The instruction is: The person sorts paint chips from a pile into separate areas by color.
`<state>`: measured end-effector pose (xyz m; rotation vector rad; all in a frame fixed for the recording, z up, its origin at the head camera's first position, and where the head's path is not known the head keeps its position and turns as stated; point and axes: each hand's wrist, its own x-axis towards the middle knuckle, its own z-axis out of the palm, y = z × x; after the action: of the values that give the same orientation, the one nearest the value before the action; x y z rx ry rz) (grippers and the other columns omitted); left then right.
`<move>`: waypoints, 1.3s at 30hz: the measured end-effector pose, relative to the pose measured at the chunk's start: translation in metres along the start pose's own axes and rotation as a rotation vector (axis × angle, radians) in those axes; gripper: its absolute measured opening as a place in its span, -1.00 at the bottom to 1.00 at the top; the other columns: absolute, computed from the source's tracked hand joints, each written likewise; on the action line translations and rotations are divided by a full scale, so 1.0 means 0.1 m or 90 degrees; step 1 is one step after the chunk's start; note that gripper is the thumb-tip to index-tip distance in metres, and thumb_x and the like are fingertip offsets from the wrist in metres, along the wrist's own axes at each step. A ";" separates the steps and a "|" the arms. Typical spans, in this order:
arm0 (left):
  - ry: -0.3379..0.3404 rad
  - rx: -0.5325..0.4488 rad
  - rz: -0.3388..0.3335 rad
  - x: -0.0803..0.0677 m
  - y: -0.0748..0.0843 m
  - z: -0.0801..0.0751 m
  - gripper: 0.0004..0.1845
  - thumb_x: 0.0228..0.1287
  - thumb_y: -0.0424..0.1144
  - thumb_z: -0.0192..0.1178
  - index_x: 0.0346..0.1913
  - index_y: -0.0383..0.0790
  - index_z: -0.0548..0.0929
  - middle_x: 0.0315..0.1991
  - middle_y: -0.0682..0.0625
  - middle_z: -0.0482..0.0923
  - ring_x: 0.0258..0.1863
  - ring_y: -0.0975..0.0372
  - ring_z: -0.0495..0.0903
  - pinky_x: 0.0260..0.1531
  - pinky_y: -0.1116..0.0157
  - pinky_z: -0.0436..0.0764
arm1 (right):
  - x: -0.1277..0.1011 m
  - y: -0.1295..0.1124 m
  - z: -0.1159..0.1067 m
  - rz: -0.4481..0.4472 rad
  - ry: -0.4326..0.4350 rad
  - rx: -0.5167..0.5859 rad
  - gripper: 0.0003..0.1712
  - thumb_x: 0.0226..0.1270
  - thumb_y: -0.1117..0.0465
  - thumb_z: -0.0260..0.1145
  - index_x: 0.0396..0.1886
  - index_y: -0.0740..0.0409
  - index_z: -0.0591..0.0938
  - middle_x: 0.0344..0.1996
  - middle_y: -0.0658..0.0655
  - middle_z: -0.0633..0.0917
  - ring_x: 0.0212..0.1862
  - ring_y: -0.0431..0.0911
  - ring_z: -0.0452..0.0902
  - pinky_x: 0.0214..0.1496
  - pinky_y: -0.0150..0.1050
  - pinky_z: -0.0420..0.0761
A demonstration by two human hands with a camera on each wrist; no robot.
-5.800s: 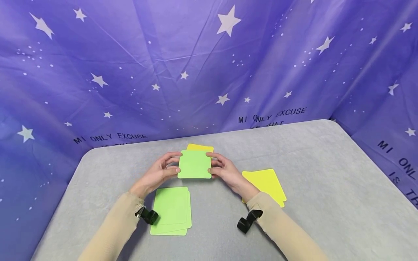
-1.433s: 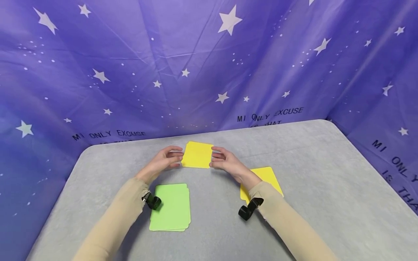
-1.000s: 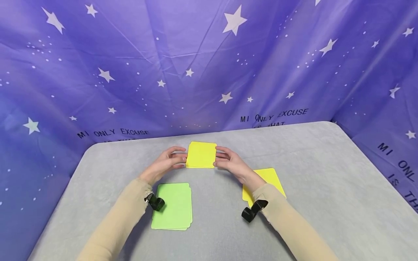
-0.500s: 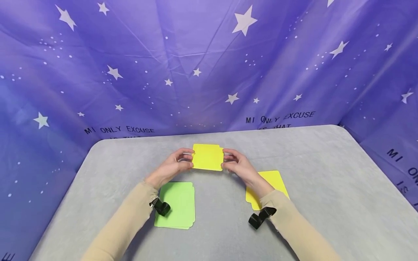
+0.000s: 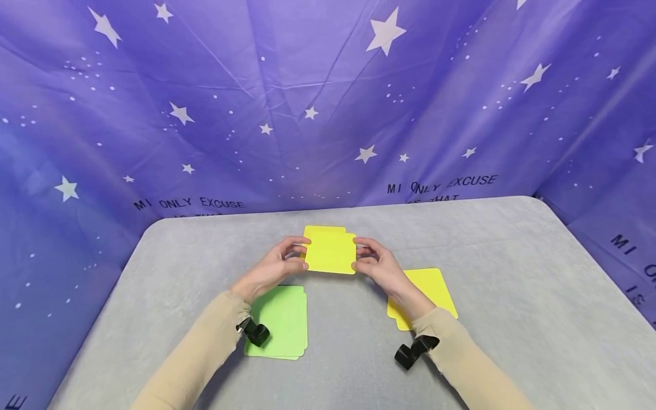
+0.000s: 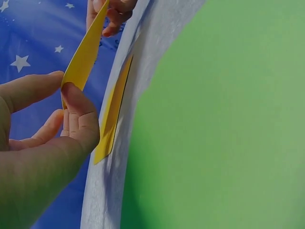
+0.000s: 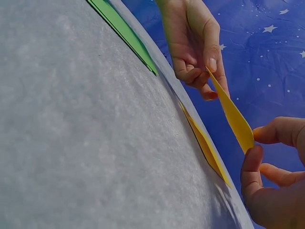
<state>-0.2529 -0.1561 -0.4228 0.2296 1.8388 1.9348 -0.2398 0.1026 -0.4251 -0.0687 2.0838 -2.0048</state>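
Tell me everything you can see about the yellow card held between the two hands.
The yellow card is a plain, thin, matte sheet with rounded corners, like paper or thin plastic. It is lifted off the grey table, roughly level in the head view. The left hand pinches its left edge between thumb and fingers; the right hand pinches the right edge. The wrist views show it clear of another yellow card lying flat beneath it.

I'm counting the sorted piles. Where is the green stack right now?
In the head view the green stack lies flat on the grey table, near side, just under the left wrist, opposite the yellow pile.
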 end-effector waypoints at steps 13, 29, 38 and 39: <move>-0.033 -0.003 -0.004 0.07 0.01 0.19 -0.27 0.12 -0.64 0.14 0.37 -0.29 0.20 0.04 -0.22 0.30 -0.15 0.13 0.57 -0.04 0.24 0.57 | -0.10 0.03 -0.16 -0.004 0.019 0.024 -0.29 0.15 0.53 0.26 0.35 0.33 0.35 -0.13 0.21 0.53 -0.26 -0.19 0.54 -0.20 -0.43 0.56; -0.035 0.050 0.001 0.13 0.05 0.30 -0.20 0.09 -0.65 0.20 0.40 -0.18 0.21 0.03 -0.14 0.29 -0.27 0.16 0.56 -0.18 0.28 0.56 | -0.18 0.01 -0.28 -0.007 -0.003 0.026 -0.19 0.18 0.54 0.24 0.45 0.25 0.22 0.04 0.32 0.47 -0.24 -0.18 0.49 -0.18 -0.44 0.54; -0.044 0.055 0.015 0.13 0.04 0.37 -0.20 0.10 -0.65 0.23 0.40 -0.20 0.21 -0.04 -0.12 0.36 -0.31 0.18 0.56 -0.25 0.30 0.56 | -0.23 -0.01 -0.37 -0.010 -0.023 0.031 -0.14 0.18 0.53 0.24 0.47 0.23 0.17 -0.09 0.20 0.52 -0.27 -0.23 0.46 -0.21 -0.45 0.52; -0.044 0.051 0.015 0.12 0.05 0.37 -0.19 0.09 -0.65 0.23 0.41 -0.20 0.21 -0.04 -0.11 0.37 -0.30 0.18 0.57 -0.23 0.30 0.57 | -0.23 -0.01 -0.38 -0.011 -0.026 0.030 -0.14 0.18 0.53 0.25 0.47 0.23 0.17 -0.12 0.18 0.52 -0.28 -0.23 0.45 -0.21 -0.45 0.51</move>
<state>-0.2487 -0.1171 -0.4171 0.3404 1.8780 1.8480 -0.2254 0.1441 -0.4200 -0.1180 2.0172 -2.0434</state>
